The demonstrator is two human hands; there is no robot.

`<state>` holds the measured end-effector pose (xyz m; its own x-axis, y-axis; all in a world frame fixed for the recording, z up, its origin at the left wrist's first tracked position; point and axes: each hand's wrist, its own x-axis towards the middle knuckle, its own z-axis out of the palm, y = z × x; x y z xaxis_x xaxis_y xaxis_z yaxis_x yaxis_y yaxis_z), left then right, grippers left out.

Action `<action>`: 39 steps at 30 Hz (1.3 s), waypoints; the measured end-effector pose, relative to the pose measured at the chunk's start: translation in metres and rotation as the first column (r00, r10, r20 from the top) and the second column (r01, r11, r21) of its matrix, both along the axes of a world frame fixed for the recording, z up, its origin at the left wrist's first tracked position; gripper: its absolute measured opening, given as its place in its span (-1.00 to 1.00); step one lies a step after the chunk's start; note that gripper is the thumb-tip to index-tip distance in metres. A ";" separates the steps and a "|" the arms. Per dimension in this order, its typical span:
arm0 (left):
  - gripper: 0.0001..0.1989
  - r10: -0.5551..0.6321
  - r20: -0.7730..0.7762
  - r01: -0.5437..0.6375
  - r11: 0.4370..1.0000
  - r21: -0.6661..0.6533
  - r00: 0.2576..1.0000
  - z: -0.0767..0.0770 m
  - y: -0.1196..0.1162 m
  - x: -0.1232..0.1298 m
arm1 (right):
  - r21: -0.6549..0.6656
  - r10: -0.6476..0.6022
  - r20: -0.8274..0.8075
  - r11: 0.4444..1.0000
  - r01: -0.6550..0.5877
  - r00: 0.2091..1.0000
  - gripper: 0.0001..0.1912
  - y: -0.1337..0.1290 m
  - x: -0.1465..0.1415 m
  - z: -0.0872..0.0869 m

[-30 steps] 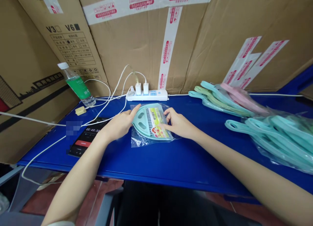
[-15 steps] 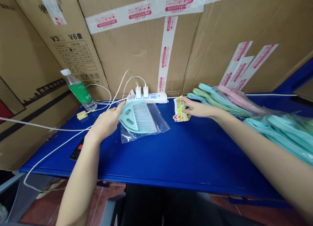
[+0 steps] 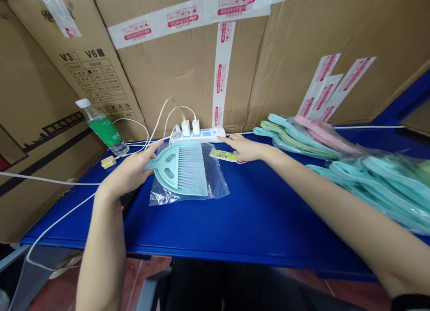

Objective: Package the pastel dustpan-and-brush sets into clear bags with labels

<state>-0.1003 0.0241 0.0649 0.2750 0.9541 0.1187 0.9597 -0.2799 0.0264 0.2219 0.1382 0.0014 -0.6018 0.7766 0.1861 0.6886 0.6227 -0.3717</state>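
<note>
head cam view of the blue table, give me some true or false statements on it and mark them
1. The brush lies on a clear plastic bag. True.
2. The right hand is on the brush. False: it is beside a paper label, and the left hand is at the brush.
3. The water bottle has a green label. True.
4. The power strip is on the floor. False: it is on the blue table, against the cardboard.

A brush point(image 3: 181, 172) lies on a plastic bag point(image 3: 218, 187), left of a label point(image 3: 223, 155).
</note>
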 end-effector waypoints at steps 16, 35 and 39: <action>-0.34 -0.254 0.071 0.242 0.959 0.146 0.964 -0.023 0.006 0.028 | -0.262 -0.147 -0.437 0.964 0.031 0.887 -0.74 -0.088 0.002 -0.002; -0.21 -0.601 -0.124 0.612 0.759 0.222 0.790 -0.043 -0.005 0.064 | -0.740 -0.590 -0.635 0.649 -0.177 0.499 -0.87 -0.085 -0.001 -0.009; -0.61 -0.672 -0.243 0.712 0.626 0.318 0.699 -0.047 -0.008 0.072 | -0.753 -0.621 -0.634 0.632 -0.183 0.461 -0.85 -0.085 0.003 -0.002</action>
<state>-0.0281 0.0163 0.0183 0.8646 0.3653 0.3450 0.4699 -0.8309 -0.2980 0.2246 0.0535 -0.0005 -0.2579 0.9510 -0.1704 -0.1189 -0.2062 -0.9713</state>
